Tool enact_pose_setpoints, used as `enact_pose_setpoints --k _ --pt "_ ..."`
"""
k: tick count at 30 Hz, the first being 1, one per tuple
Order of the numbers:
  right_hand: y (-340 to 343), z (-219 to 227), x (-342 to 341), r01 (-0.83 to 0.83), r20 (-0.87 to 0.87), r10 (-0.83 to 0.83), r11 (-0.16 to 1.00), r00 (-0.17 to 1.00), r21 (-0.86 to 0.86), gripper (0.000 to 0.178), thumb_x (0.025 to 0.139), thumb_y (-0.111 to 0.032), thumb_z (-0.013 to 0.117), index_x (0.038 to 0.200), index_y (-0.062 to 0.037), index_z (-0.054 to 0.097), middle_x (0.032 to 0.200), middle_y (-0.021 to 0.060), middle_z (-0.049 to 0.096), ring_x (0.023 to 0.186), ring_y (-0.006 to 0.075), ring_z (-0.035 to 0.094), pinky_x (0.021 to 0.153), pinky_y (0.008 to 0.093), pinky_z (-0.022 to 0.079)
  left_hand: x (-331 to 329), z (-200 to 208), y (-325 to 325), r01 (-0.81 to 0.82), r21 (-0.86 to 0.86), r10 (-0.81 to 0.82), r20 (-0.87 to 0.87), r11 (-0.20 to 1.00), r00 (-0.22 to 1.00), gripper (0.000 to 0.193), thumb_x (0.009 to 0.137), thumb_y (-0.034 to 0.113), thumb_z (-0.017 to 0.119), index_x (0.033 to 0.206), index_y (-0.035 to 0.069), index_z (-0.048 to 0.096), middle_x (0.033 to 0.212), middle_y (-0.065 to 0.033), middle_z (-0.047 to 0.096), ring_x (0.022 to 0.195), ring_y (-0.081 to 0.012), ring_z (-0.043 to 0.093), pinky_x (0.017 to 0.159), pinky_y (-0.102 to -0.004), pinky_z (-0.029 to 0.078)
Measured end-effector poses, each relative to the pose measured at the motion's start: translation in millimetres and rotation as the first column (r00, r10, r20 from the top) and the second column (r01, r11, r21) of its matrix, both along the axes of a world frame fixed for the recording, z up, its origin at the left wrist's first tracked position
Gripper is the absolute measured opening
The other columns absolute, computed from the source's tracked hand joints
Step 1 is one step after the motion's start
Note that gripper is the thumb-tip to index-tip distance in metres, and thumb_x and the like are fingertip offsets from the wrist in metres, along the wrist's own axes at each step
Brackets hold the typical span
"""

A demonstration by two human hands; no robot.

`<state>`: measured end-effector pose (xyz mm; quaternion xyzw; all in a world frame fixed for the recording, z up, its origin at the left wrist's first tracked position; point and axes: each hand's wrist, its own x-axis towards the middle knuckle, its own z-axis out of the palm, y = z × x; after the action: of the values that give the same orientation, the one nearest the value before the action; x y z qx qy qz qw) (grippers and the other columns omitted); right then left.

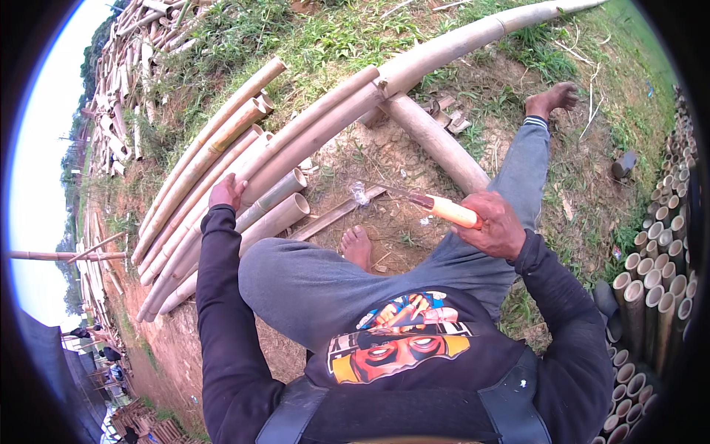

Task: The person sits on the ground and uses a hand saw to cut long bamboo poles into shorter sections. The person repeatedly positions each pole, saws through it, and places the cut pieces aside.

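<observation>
My right hand (494, 226) is closed round the pale orange handle of a knife (452, 212). Its thin dark blade points left over the ground, seen nearly edge-on. My left hand (228, 192) grips a long bamboo pole (303, 146) at the left, its fingers bent over the top; part of the grip is hidden. Several cut bamboo poles (198, 154) lie side by side around that hand. The upper end of the held pole lies alongside a thick bamboo pole (444, 56), which stretches to the far right.
Another thick bamboo piece (436, 140) slants beneath the long pole toward my stretched right leg (523, 166). A split bamboo strip (336, 214) lies near my bare left foot (357, 248). Stacked bamboo tubes (654, 277) stand at the right; a bamboo heap (144, 66) lies far left.
</observation>
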<state>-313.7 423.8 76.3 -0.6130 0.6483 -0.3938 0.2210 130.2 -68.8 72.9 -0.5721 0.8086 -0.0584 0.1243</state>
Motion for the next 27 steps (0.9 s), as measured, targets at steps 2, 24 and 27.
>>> enact_pose_setpoints --k 2,24,27 --pt "29.4 21.1 -5.8 0.065 0.121 -0.055 0.995 0.991 -0.081 0.027 0.085 -0.009 0.081 0.110 -0.0011 0.074 0.096 0.0154 0.073 0.089 0.0323 0.071 0.081 0.0426 0.055 1.9 -0.7 -1.0 0.006 0.000 -0.006 -0.007 1.000 1.000 0.069 0.101 0.060 0.066 0.153 0.015 0.060 0.144 -0.0196 0.069 0.133 -0.0386 0.066 0.111 -0.0493 0.052" --pt "-159.2 -67.5 -50.1 0.529 0.745 -0.312 0.846 0.590 -0.064 0.044 0.104 -0.014 0.076 0.143 0.0019 0.064 0.114 0.0061 0.075 0.080 0.0052 0.067 0.068 0.0211 0.057 22.7 -9.2 -0.2 0.104 -0.032 -0.108 -0.175 0.994 0.979 0.061 0.100 0.048 0.072 0.146 0.009 0.065 0.139 -0.0220 0.070 0.127 -0.0405 0.068 0.110 -0.0483 0.053" --pt "-161.1 -69.8 -53.8 0.535 0.726 -0.375 0.845 0.577 0.011 0.043 0.104 -0.012 0.076 0.143 0.0020 0.064 0.114 0.0057 0.075 0.080 0.0047 0.067 0.067 0.0214 0.057 23.0 -8.8 1.2 0.126 -0.049 -0.133 -0.178 0.991 0.975 0.061 0.100 0.047 0.072 0.146 0.007 0.065 0.140 -0.0226 0.070 0.128 -0.0409 0.068 0.110 -0.0480 0.053"
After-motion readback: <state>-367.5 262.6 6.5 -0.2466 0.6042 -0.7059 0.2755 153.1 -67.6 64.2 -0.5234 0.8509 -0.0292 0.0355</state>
